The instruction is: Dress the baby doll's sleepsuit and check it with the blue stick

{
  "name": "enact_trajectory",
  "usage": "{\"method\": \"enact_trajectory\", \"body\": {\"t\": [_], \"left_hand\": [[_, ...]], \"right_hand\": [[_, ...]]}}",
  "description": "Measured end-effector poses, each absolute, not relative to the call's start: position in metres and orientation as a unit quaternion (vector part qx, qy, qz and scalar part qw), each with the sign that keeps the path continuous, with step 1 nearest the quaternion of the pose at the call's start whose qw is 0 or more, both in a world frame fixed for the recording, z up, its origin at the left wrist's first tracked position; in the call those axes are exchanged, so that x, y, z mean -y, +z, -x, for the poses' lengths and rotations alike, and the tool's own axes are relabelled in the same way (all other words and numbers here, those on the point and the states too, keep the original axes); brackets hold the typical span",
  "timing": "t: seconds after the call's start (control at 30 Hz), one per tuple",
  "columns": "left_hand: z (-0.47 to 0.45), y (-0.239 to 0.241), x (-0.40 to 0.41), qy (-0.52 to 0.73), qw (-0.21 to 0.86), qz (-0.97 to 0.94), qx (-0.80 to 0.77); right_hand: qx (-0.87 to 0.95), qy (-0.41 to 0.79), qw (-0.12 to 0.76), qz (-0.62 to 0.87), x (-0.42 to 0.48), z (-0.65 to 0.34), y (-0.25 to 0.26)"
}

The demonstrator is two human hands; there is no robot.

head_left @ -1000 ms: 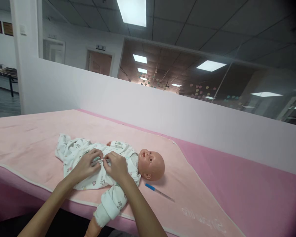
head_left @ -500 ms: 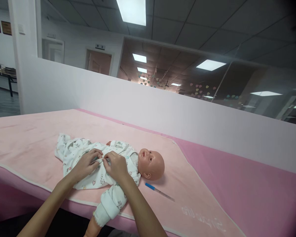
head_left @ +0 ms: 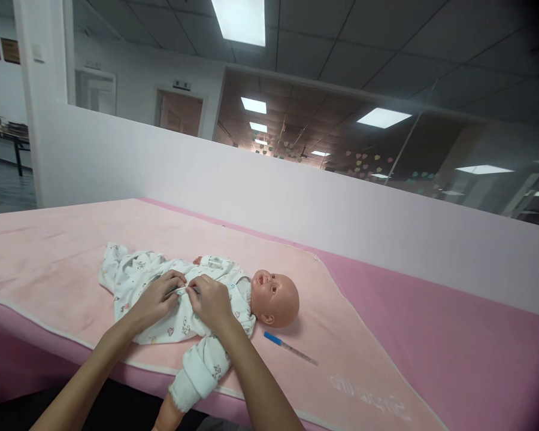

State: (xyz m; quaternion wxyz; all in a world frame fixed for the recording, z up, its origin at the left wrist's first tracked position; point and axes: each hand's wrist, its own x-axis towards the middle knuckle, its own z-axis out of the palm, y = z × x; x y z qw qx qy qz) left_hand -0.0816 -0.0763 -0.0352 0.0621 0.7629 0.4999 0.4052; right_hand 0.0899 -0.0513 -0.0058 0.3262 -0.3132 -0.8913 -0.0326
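Note:
A baby doll (head_left: 276, 299) lies on its back, head to the right, dressed in a white printed baby gown (head_left: 157, 329). My left hand (head_left: 159, 299) rests over the middle of the gown, fingertips pinched at its front. Close beside it, my right hand (head_left: 211, 299) pinches the gown's front too, thumb and fingers together. A thin white strip, seemingly a cloth tie, shows between the two hands; the fingers partly hide it. The doll's near arm, in a folded white sleeve (head_left: 202, 368), hangs past the bed's front edge.
A clear thermometer-like stick with a blue cap (head_left: 273, 339) lies near the doll's head. Everything rests on a pink towel-like sheet (head_left: 72, 251) with a white border. Behind the bed runs a white low wall (head_left: 269, 197) with glass panes above.
Both hands stay at the gown's front, with only tiny finger movements at the strip. The doll and the capped stick have not moved.

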Motion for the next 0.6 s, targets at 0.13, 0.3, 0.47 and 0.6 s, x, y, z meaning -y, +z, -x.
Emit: {"method": "enact_trajectory", "body": {"t": [0.13, 0.3, 0.47, 0.6], "left_hand": [[0.083, -0.037, 0.075, 0.404, 0.056, -0.768, -0.494], [0.081, -0.038, 0.075, 0.408, 0.055, -0.767, -0.493], [0.077, -0.036, 0.077, 0.407, 0.046, -0.756, -0.51], [0.072, -0.034, 0.08, 0.397, 0.04, -0.75, -0.527]], "right_hand": [[0.893, -0.031, 0.325, 0.311, 0.051, -0.09, -0.006], [0.894, -0.028, 0.32, 0.312, 0.051, -0.089, -0.006], [0.896, -0.023, 0.315, 0.312, 0.051, -0.09, -0.005], [0.896, -0.022, 0.309, 0.317, 0.052, -0.09, -0.003]]}}
